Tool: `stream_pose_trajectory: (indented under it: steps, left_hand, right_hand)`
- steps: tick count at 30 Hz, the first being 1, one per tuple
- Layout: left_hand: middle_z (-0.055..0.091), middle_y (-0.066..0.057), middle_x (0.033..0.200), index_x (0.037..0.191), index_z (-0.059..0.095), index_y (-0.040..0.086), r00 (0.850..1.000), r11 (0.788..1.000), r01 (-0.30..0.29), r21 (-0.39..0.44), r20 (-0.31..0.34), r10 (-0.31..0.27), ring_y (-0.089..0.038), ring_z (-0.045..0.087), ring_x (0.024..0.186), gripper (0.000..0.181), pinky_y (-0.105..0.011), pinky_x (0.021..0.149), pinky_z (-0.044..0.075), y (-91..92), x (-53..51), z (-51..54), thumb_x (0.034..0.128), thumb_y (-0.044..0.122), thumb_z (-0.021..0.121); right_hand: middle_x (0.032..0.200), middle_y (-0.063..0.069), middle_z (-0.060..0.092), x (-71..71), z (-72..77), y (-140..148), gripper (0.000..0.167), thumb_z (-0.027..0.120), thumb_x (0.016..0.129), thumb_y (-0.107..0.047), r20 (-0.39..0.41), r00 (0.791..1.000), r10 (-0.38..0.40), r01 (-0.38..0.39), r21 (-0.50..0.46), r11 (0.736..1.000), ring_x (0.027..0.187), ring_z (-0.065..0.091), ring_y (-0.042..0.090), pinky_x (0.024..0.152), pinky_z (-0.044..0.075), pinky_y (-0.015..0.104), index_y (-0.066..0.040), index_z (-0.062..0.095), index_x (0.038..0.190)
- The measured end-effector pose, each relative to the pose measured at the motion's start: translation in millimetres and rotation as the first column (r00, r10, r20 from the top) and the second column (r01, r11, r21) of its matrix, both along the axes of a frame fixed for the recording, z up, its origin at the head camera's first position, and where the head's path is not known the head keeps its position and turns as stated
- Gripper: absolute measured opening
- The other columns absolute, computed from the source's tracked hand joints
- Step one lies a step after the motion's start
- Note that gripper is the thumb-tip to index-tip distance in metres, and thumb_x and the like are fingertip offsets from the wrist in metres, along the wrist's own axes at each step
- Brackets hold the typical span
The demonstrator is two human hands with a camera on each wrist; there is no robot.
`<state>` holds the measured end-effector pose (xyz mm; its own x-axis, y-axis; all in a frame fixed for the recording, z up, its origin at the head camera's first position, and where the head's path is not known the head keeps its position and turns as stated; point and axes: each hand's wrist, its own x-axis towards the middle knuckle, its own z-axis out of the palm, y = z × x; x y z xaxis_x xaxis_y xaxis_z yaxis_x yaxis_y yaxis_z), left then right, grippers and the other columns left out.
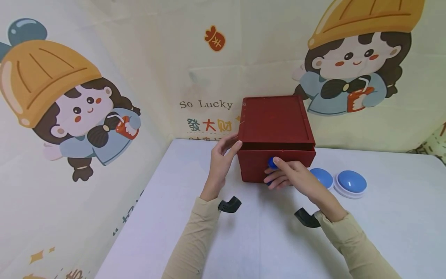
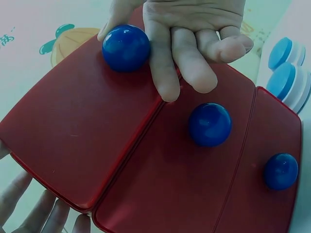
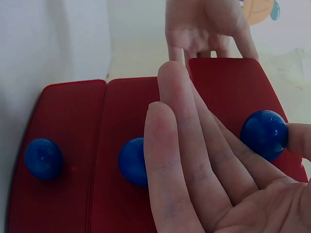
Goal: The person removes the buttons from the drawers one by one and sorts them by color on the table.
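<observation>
Standing on the desk (image 1: 258, 236), the dark red drawer box (image 1: 275, 120) has three fronts with round blue knobs (image 2: 210, 124) and a dark gap above the top one. The right hand (image 1: 296, 177) pinches the top knob (image 1: 273, 162), its other fingers extended; the left hand (image 1: 221, 162), fingers nearly straight, rests against the left side. The knobs point toward the head camera; the longest axis is unclear.

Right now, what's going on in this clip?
A person's right hand pinches the top blue knob of a red drawer unit, while their left hand rests against the unit's left side. The top drawer appears slightly open, with a dark gap above its front. Two blue-domed buttons sit on the white table to the right.
</observation>
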<state>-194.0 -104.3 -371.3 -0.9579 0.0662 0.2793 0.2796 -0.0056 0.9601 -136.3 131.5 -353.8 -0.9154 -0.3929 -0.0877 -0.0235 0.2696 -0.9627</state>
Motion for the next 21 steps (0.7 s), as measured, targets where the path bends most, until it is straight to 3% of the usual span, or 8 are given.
stream_pose_trajectory:
  steps: [10, 21]
  left_hand:
    - [0.064, 0.003, 0.128, 0.132, 0.062, 0.022, 0.999, 1.000, 0.006, -0.002, 0.035, -0.005, -0.014, 0.058, 0.120, 0.039, -0.034, 0.099, 0.052, 0.4, 1.8, 3.5, 0.0950, 0.033, 0.067]
    - [0.062, -0.003, 0.131, 0.134, 0.060, 0.016, 0.997, 0.999, 0.031, 0.038, 0.069, -0.034, -0.016, 0.059, 0.122, 0.041, -0.033, 0.100, 0.052, 0.1, 5.0, 10.0, 0.0958, 0.028, 0.067]
  right_hand:
    - [0.105, 0.020, 0.074, -1.6, -0.4, 1.4, 0.060, 0.038, 0.107, -0.042, 0.004, 1.000, 0.007, -0.007, -0.010, 1.000, 0.086, 0.075, 0.026, 0.079, 0.061, 0.034, 0.010, 0.060, 0.125]
    - [0.105, 0.019, 0.074, -6.7, -1.0, 1.0, 0.061, 0.038, 0.106, -0.045, 0.007, 1.000, -0.001, 0.001, -0.007, 1.000, 0.089, 0.074, 0.028, 0.080, 0.060, 0.033, 0.010, 0.060, 0.125]
